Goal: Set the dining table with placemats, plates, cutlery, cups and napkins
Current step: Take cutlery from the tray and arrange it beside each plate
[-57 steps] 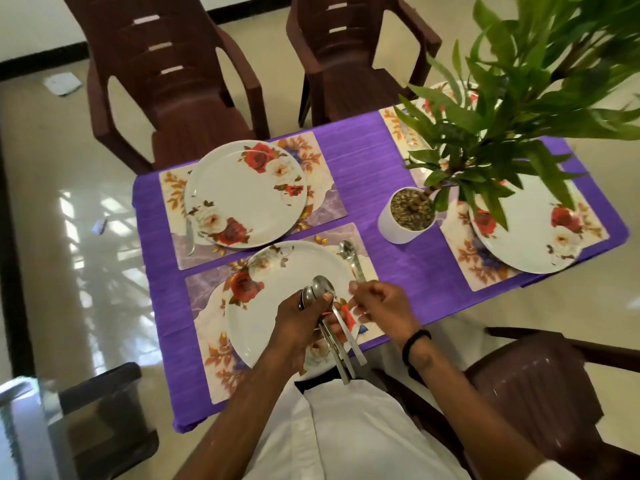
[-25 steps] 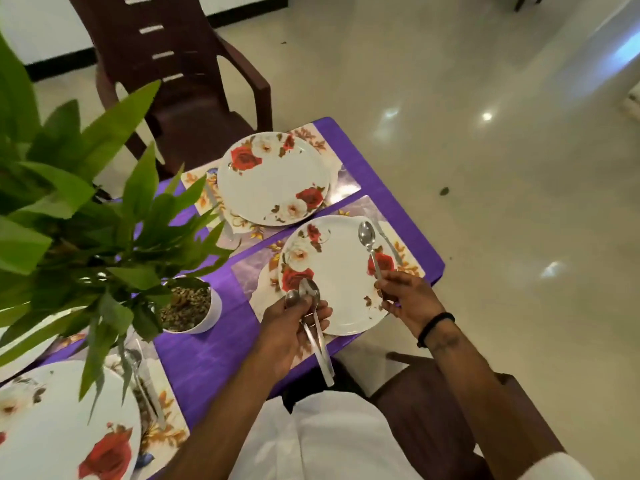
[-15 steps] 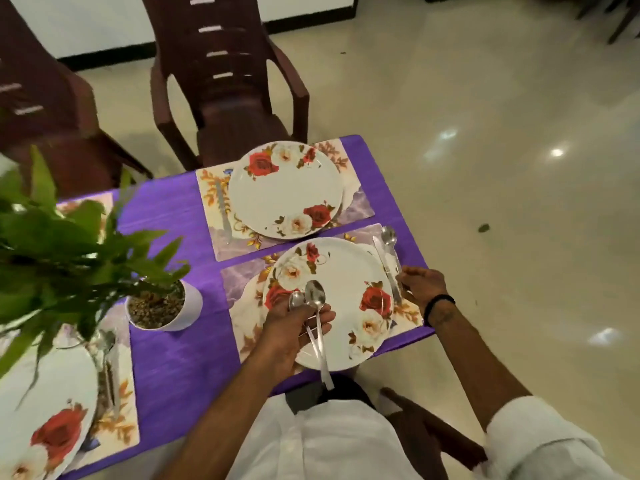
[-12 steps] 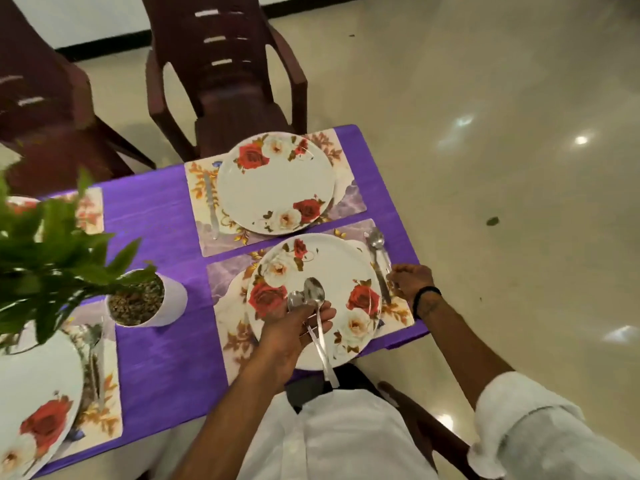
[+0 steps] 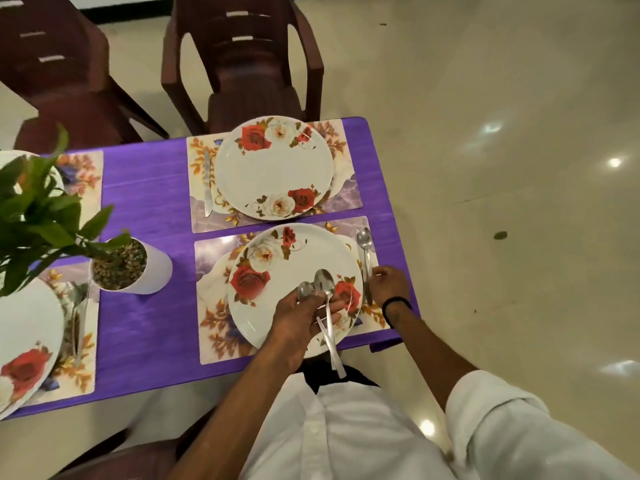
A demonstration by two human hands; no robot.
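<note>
Left hand (image 5: 298, 317) gripped two spoons (image 5: 323, 289) over near plate (image 5: 277, 268), right hand (image 5: 388, 284) pinched handles of one spoon (image 5: 364, 239) and one knife (image 5: 360, 252) on near placemat (image 5: 214, 327), four plates, four placemats counted.

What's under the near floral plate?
The round white rose-patterned plate sits on a floral rectangular placemat over purple tablecloth. The mat's centre is covered, so anything there can't be seen.
</note>
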